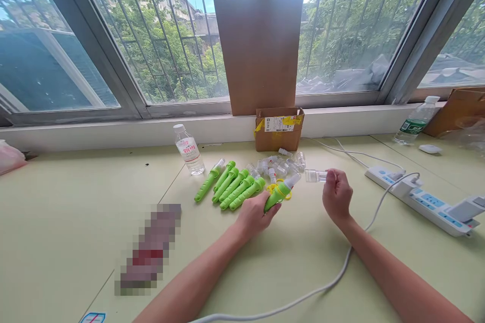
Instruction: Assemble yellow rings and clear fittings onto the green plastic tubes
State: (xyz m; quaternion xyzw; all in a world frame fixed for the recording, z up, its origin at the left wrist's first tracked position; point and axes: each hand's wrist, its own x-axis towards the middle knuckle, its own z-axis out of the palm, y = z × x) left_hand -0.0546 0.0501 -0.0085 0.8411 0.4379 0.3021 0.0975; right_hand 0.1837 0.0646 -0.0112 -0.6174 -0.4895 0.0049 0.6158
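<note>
My left hand [257, 214] is closed around a green ribbed tube [278, 197] that has a whitish translucent tip pointing up and right. In my right hand [337, 192] is a clear plastic cap [315, 176], pinched at one end, its open end toward the tube. The two pieces are apart. Several green tubes [238, 193] lie side by side left of my left hand, and one at the far left [207, 184] has a whitish tip. Behind my left hand are loose clear caps [282, 166], a small white piece [272, 175] and yellow rings [288, 195].
A water bottle [189, 151] stands behind the tubes. By the window sits a cardboard box [279, 136]. To the right are a power strip [424, 202], a second bottle [417, 121] and a white cable [344, 262] crossing under my right forearm. A blurred object [151, 250] lies left.
</note>
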